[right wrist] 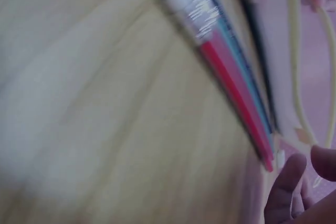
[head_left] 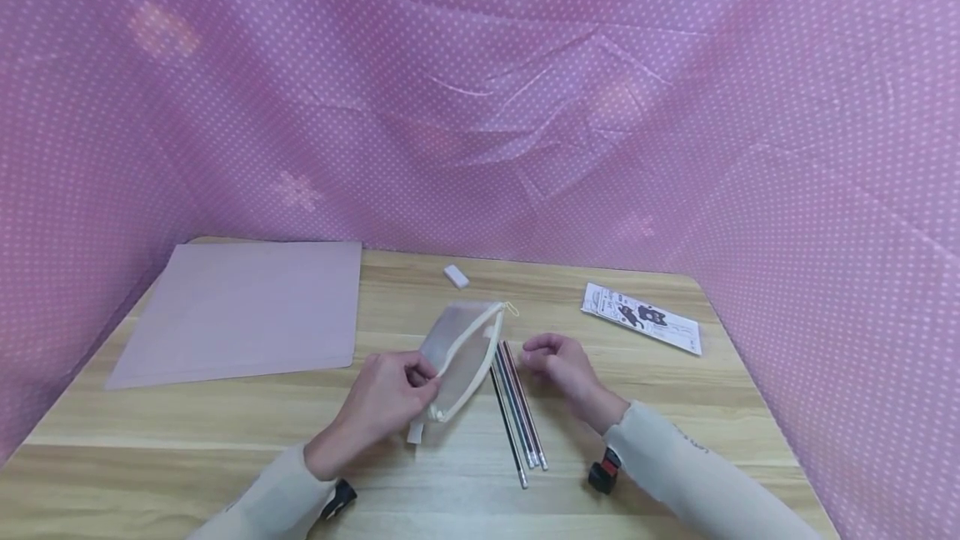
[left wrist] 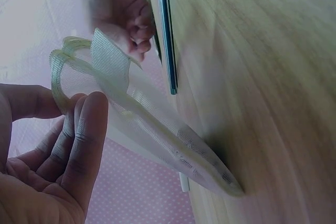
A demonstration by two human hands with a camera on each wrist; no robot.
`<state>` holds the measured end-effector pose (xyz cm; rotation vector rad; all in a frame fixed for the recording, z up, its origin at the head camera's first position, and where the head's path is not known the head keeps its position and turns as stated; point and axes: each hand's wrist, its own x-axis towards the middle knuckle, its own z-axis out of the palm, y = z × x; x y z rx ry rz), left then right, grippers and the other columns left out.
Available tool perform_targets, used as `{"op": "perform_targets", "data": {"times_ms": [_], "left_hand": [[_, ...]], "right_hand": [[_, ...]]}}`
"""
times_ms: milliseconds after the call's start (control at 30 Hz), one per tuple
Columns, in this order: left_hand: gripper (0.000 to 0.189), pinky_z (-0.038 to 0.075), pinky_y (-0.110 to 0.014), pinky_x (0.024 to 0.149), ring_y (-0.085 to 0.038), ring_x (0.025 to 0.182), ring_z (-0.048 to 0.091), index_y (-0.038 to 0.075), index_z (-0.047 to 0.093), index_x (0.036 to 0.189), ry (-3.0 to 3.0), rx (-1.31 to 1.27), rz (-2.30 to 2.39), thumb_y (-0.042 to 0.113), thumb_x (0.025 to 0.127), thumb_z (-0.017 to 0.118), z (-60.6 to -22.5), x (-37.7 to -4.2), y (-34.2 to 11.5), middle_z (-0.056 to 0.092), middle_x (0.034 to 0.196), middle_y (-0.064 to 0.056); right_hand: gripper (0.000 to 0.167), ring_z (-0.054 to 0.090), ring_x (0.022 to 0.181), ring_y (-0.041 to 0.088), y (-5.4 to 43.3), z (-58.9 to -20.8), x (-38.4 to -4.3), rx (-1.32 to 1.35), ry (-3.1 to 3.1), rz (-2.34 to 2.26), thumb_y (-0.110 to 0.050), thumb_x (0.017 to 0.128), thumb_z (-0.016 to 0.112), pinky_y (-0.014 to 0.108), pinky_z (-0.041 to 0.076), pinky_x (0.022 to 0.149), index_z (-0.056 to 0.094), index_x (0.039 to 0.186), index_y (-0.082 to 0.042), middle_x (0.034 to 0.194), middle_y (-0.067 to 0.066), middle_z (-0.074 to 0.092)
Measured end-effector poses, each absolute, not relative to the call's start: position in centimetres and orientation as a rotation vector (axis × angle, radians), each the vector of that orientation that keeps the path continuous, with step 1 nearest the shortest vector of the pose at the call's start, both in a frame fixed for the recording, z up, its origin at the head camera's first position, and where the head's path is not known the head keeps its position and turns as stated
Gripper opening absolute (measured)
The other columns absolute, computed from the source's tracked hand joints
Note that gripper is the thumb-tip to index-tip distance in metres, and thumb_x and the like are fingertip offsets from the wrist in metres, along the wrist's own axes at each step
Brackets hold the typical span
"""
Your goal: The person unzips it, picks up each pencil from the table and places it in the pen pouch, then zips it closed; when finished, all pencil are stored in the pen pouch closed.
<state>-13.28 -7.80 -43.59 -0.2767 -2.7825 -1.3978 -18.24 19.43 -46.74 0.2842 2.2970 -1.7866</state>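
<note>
A pale mesh zipper pouch (head_left: 468,363) with a cream zip gapes in the middle of the table. My left hand (head_left: 386,397) pinches the near edge of its mouth between thumb and fingers; the left wrist view shows the sheer mesh (left wrist: 152,124) hanging from that grip. Several pencils (head_left: 522,415) lie side by side just right of the pouch, their eraser ends toward me. Beyond their far ends and to the right is my right hand (head_left: 562,369), fingers loosely bent, holding nothing. In the right wrist view, red, blue and dark pencils (right wrist: 231,72) appear blurred.
A white eraser (head_left: 456,276) lies behind the pouch. At the back right is a flat packet (head_left: 641,319) printed with dark cartoon figures. A pale rectangular mat (head_left: 251,307) covers the back left of the wooden table (head_left: 187,440). Pink dotted cloth (head_left: 480,107) hangs around the far sides.
</note>
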Motion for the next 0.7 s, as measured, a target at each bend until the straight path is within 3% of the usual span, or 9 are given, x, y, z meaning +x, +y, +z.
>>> {"op": "perform_targets", "data": {"times_ms": [300,467,700], "left_hand": [[0.006,0.052,-0.021,0.049,-0.007,0.058,0.061,0.014,0.073,0.077,-2.792,-0.270,-1.405,0.012,0.081,0.078,-43.7,-13.3,-7.8,0.071,0.069,0.002],[0.006,0.051,-0.021,0.049,-0.007,0.058,0.061,0.014,0.074,0.077,-2.799,-0.266,-1.405,0.012,0.081,0.078,-43.7,-13.3,-7.8,0.071,0.069,0.002],[0.006,0.052,-0.020,0.050,-0.007,0.058,0.061,0.014,0.073,0.077,-2.792,-0.284,-1.405,0.012,0.081,0.077,-43.6,-13.4,-7.8,0.072,0.070,0.001]], "right_hand": [[0.015,0.062,0.065,0.013,19.6,-47.7,-17.4,0.076,2.666,-1.208,-0.015,0.080,0.082,0.026,0.052,0.063,0.072,0.091,-0.010,0.079,0.002,0.071],[0.018,0.061,0.068,0.012,19.7,-47.9,-17.1,-0.092,2.766,-1.013,-0.020,0.078,0.084,0.026,0.050,0.065,0.069,0.088,-0.015,0.076,-0.003,0.069],[0.018,0.060,0.066,0.011,19.5,-47.9,-17.7,-0.152,2.841,-0.883,-0.015,0.078,0.080,0.027,0.051,0.066,0.067,0.090,-0.014,0.076,-0.004,0.067]]}}
